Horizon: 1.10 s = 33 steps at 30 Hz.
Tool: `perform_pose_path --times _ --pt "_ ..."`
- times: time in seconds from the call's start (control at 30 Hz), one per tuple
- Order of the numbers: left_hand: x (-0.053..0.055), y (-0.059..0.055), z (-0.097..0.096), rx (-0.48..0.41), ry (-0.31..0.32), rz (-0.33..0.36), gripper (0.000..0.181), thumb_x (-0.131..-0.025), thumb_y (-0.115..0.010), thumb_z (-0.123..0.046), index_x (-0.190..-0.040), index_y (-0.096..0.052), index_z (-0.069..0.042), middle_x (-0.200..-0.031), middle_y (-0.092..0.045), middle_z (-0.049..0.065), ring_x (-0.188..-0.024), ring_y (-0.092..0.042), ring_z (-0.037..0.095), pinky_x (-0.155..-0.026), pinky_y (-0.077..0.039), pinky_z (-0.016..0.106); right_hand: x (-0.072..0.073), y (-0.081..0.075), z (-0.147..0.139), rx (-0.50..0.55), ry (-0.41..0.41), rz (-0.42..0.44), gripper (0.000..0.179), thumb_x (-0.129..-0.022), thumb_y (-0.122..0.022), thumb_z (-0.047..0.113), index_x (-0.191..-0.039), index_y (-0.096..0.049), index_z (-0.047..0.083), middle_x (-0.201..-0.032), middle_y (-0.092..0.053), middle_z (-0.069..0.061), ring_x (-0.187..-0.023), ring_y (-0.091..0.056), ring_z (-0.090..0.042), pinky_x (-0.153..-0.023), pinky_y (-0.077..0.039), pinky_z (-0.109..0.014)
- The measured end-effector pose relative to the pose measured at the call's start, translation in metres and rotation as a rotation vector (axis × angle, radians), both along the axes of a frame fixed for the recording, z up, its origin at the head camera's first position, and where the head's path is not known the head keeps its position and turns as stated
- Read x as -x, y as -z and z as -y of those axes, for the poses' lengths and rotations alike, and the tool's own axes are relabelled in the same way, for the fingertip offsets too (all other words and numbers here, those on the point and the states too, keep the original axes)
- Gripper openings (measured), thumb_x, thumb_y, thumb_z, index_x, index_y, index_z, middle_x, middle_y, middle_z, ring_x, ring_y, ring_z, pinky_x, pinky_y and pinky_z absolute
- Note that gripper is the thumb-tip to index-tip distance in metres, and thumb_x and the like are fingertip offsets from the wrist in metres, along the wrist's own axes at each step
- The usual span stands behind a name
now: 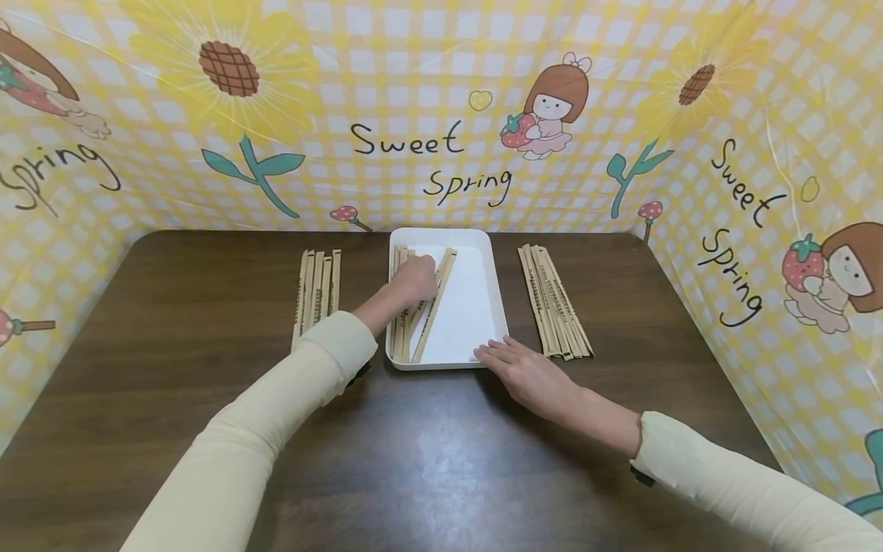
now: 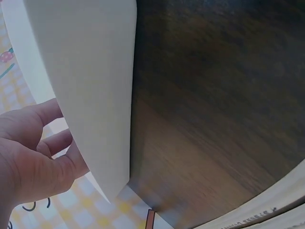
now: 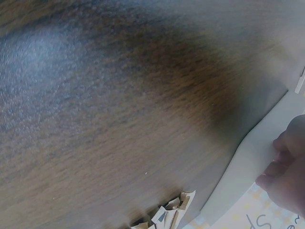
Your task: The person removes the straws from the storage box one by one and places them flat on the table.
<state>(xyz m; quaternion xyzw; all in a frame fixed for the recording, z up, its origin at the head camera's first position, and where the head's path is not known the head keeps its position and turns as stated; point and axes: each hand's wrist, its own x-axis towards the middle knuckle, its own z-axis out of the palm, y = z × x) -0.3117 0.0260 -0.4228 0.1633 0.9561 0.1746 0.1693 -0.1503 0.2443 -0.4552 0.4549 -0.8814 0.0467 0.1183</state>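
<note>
A white tray [image 1: 457, 362] holds several slim kraft-paper-wrapped sticks [image 1: 402, 330] along its left side, with one slanted stick [image 1: 434, 307] to their right. My left hand [image 1: 411, 282] reaches over the tray's left side with curled fingers, above the sticks. In the left wrist view, its fingertips disappear behind the tray wall [image 2: 95, 86], so whether they pinch a stick is hidden. With fingers fairly straight, my right hand [image 1: 534, 379] rests on the tray's near right corner. The right wrist view shows those fingers [image 3: 281, 160] against the rim, partly cut off.
More wrapped sticks [image 1: 319, 284] lie left of the tray, partly covered by my left sleeve. Another bundle [image 1: 555, 303] lies to its right. The dark wooden table [image 1: 441, 460] meets a patterned yellow cloth [image 1: 414, 77] at the back and sides.
</note>
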Motion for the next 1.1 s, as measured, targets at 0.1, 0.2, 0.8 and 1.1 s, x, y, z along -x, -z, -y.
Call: perform_pose_path --times 0.1,0.2,0.8,1.1 --pt "-0.001 -0.001 -0.001 0.006 0.000 -0.008 0.020 -0.087 -0.047 0.005 -0.072 -0.044 -0.008 -0.062 -0.038 0.003 -0.051 -0.039 0.015 -0.042 -0.033 0.022 0.000 0.000 0.001 0.006 -0.001 0.000 0.044 -0.082 -0.067 -0.012 -0.126 -0.062 -0.007 -0.123 -0.067 -0.018 -0.115 -0.064 -0.031 -0.104 -0.046 -0.047" --pt "-0.002 0.000 -0.001 0.005 -0.011 -0.021 0.021 -0.088 -0.049 0.005 -0.071 -0.044 -0.008 -0.063 -0.041 0.004 -0.053 -0.042 0.017 -0.043 -0.036 0.023 0.000 0.000 0.001 0.005 -0.001 -0.001 0.044 -0.082 -0.066 -0.012 -0.126 -0.062 -0.007 -0.123 -0.067 -0.018 -0.115 -0.064 -0.031 -0.104 -0.046 -0.047" --pt "0.000 0.001 0.003 -0.134 -0.103 -0.092 0.036 -0.085 -0.051 0.007 -0.059 -0.032 -0.011 -0.055 -0.023 -0.001 -0.046 -0.024 0.011 -0.040 -0.023 0.022 0.000 -0.002 0.002 0.009 0.000 -0.006 0.043 -0.083 -0.066 -0.012 -0.126 -0.063 -0.007 -0.123 -0.067 -0.018 -0.114 -0.064 -0.030 -0.105 -0.046 -0.046" --pt "0.002 -0.009 0.014 -0.351 -0.191 -0.055 0.049 -0.087 -0.054 0.004 -0.136 -0.057 0.004 -0.056 -0.052 0.004 -0.040 -0.024 0.006 -0.040 -0.023 0.019 -0.001 -0.001 0.002 0.015 0.002 0.001 0.042 -0.083 -0.065 -0.012 -0.125 -0.063 -0.007 -0.122 -0.067 -0.018 -0.114 -0.064 -0.031 -0.104 -0.046 -0.047"
